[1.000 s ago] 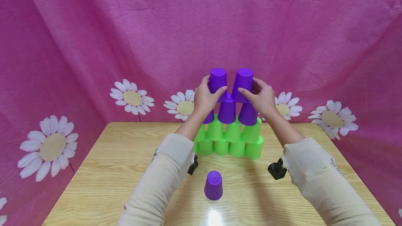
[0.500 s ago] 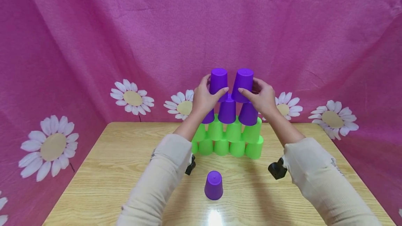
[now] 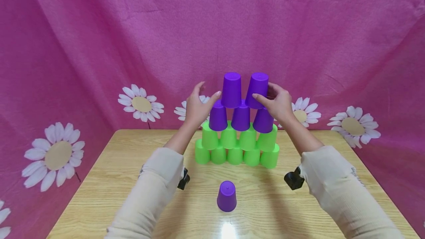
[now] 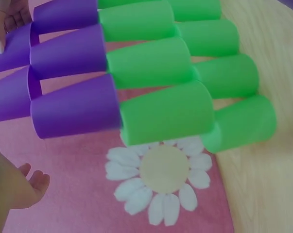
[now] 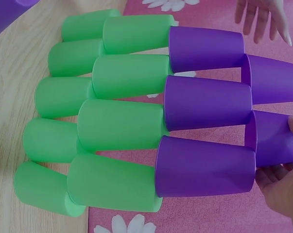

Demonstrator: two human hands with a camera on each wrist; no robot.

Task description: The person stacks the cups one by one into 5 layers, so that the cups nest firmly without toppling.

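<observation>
A pyramid of upside-down cups stands on the table: two rows of green cups (image 3: 229,137) below, three purple cups (image 3: 240,117) over them, two more purple cups on top. My right hand (image 3: 278,102) grips the top right purple cup (image 3: 257,87), thumb across its front and fingers behind. Just left of the top left purple cup (image 3: 231,89), my left hand (image 3: 199,108) is spread and holds nothing. In the left wrist view the left hand (image 4: 20,187) shows apart from the stack. From the right wrist, the right hand (image 5: 282,187) wraps the cup's side.
One single purple cup (image 3: 227,196) stands upside down on the wooden table (image 3: 126,180), in front of the pyramid. A pink cloth (image 3: 166,40) with daisies hangs behind and along the sides. Black wrist cameras (image 3: 294,179) hang under both sleeves.
My left hand has let go of the top left purple cup and moved left, away from it. That cup stays on the row below. The right hand keeps its hold.
</observation>
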